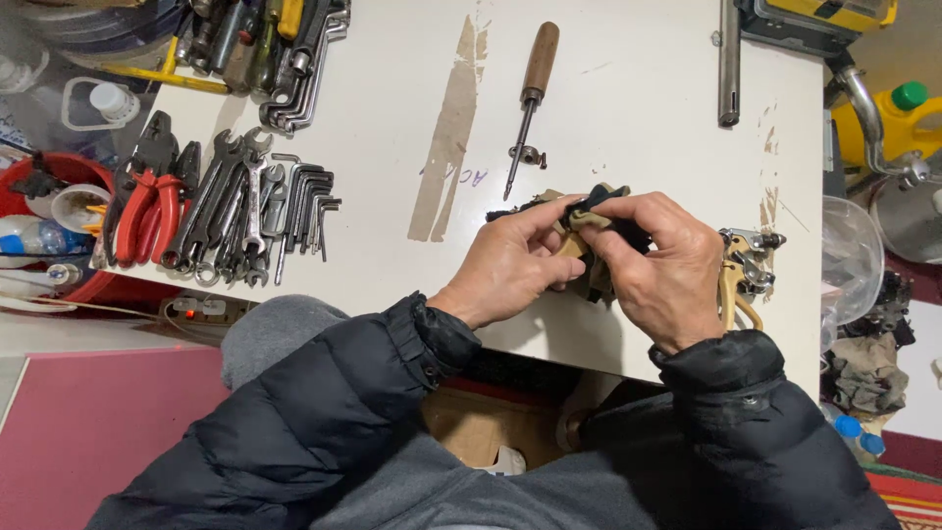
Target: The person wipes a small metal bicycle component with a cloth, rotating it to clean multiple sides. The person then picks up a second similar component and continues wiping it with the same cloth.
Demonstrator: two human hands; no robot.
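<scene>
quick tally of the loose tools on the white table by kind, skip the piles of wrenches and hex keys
Screwdriver with wooden handle: 1
Pliers with red handles: 1
Pliers with black handles: 1
Long metal bar: 1
Tan and black part held by left hand and right hand: 1
Total: 5

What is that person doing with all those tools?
A person in a black jacket holds a small tan and black part with both hands, the left hand and right hand, over a white table. A wooden-handled screwdriver lies just beyond it. Wrenches and red pliers lie to the left.
</scene>
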